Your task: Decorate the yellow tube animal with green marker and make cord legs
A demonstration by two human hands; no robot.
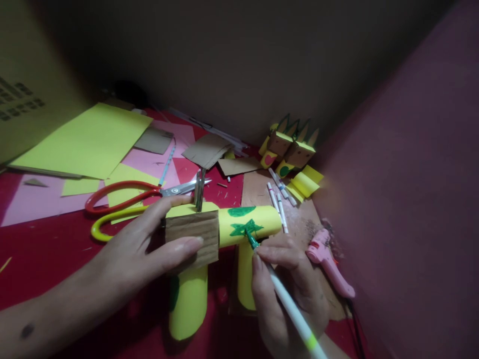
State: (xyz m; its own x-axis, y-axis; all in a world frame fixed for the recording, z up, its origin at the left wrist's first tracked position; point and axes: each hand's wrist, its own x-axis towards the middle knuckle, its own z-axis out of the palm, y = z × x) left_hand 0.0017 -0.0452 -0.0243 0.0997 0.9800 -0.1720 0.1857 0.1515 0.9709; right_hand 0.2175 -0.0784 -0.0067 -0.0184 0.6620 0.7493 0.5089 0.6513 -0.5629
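The yellow tube (268,222), probably paper, bears green patches (241,212).

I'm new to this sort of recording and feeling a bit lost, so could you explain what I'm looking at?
Of course. There's no machine here, just one person's two bare hands. The single picture is taken from the person's head, looking forward and down.

The left hand grips a cardboard block, which has yellow paper tubes beside and below it. The right hand holds a marker, its tip on a green star on the sideways tube.

Around them on the red surface are scissors with one red and one yellow handle, yellow sheets and cardboard pieces. Further right are loose markers and a pink glue gun.
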